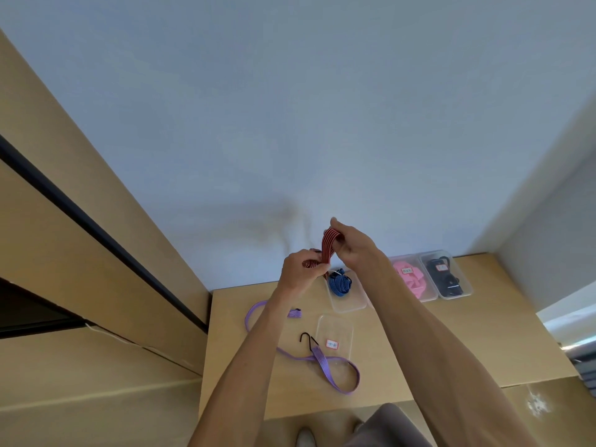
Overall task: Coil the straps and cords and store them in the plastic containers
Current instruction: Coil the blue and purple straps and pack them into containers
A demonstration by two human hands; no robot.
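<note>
I hold the red strap up above the table, my left hand pinching the wound part and my right hand gripping the loop I am bending over it, so this coil looks about half made. Three look stored: the blue strap lies coiled in its open container, and the pink one and the black cord sit in theirs at the far edge. The purple strap lies uncoiled on the table, draped over the empty container, so it and the red one are left.
</note>
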